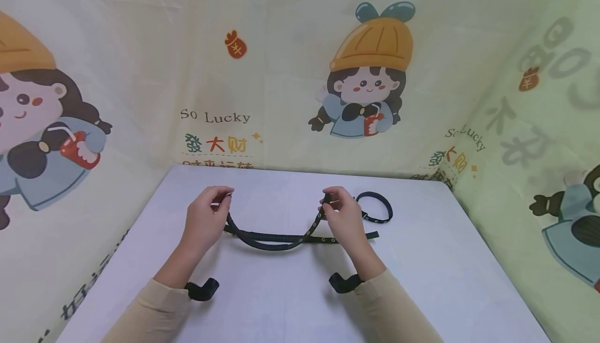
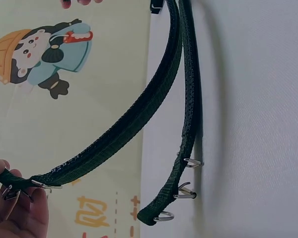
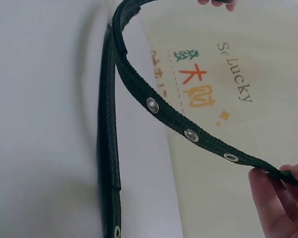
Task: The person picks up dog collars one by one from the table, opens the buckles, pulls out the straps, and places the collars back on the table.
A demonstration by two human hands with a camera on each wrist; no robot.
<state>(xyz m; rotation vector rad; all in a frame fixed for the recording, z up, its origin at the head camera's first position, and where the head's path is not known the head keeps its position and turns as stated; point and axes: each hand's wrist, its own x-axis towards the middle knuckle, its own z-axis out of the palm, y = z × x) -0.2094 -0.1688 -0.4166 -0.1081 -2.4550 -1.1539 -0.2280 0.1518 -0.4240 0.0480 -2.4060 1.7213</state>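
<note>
A dark green collar (image 1: 272,246) sags in a curve between both hands above the table. My left hand (image 1: 206,215) pinches its end with the metal buckle (image 2: 47,185). The opposite end, with a row of metal eyelets (image 3: 191,135), is pinched by my right hand (image 1: 344,215). Behind the sagging strap, a second collar (image 1: 372,235) lies stretched out flat on the table; metal fittings (image 2: 185,194) show at one end of it in the left wrist view. To the right of my right hand, a third collar (image 1: 377,221) rests fastened in a loop.
The white table (image 1: 281,306) reaches back to a cream cloth backdrop (image 1: 286,83) printed with cartoon figures and lettering. Black wrist devices (image 1: 202,289) sit at both sleeve cuffs.
</note>
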